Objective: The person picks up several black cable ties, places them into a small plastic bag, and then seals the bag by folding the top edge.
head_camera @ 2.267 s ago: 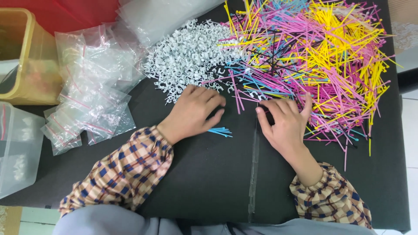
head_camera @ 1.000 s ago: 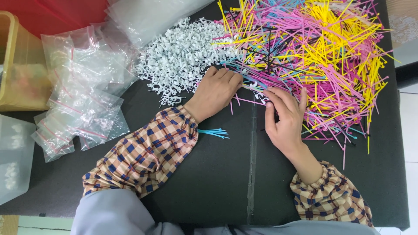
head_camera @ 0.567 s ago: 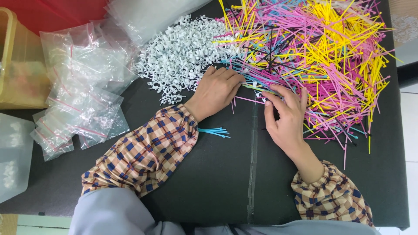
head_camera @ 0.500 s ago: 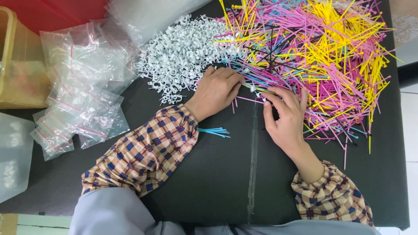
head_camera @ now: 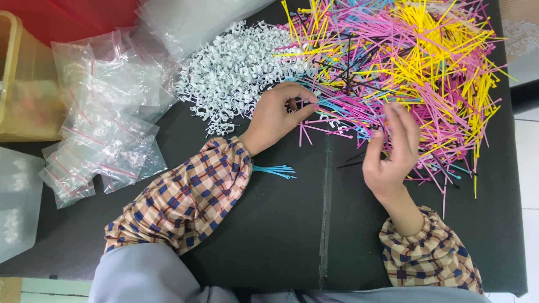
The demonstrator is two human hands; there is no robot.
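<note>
A big heap of pink, yellow, blue and black cable ties (head_camera: pixel 404 67) covers the far right of the black mat (head_camera: pixel 269 235). My left hand (head_camera: pixel 278 115) reaches to the heap's near edge, thumb and forefinger pinched on a blue cable tie (head_camera: pixel 331 109). My right hand (head_camera: pixel 390 154) is lifted just off the mat at the heap's front edge, fingers loosely apart over pink ties, with nothing clearly in it. A small bundle of blue ties (head_camera: pixel 275 169) lies on the mat beside my left wrist.
A mound of white cable clips (head_camera: pixel 236 73) lies left of the ties. Small clear zip bags (head_camera: pixel 106 118) are spread at the left, by a yellow bin (head_camera: pixel 22 84) and a translucent box (head_camera: pixel 17 207). A large clear plastic bag (head_camera: pixel 196 17) sits at the back.
My left hand has closed its fingertips on a blue tie at the heap's edge. My right hand has lifted off the ties and drawn back to the right.
</note>
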